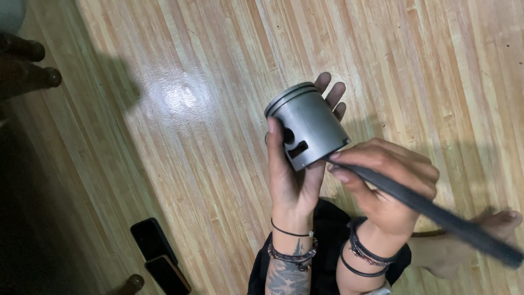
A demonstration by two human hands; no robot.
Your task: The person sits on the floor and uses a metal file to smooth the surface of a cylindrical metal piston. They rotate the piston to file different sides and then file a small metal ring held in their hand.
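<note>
Glossy pale wooden floor lying under a person working on a part.
Left hand (292,175) is gripping a grey cylindrical metal piston (307,130); right hand (390,186) is closed around a long dark flat file (436,216), tip touching its skirt edge.

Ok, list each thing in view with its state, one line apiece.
piston: held off the floor, tilted, crown away from the camera.
left hand: fingers wrapped around the piston.
right hand: gripping a dark file.
dark file: tip against the piston's skirt edge.
two phones: on the floor, screens dark.
</note>
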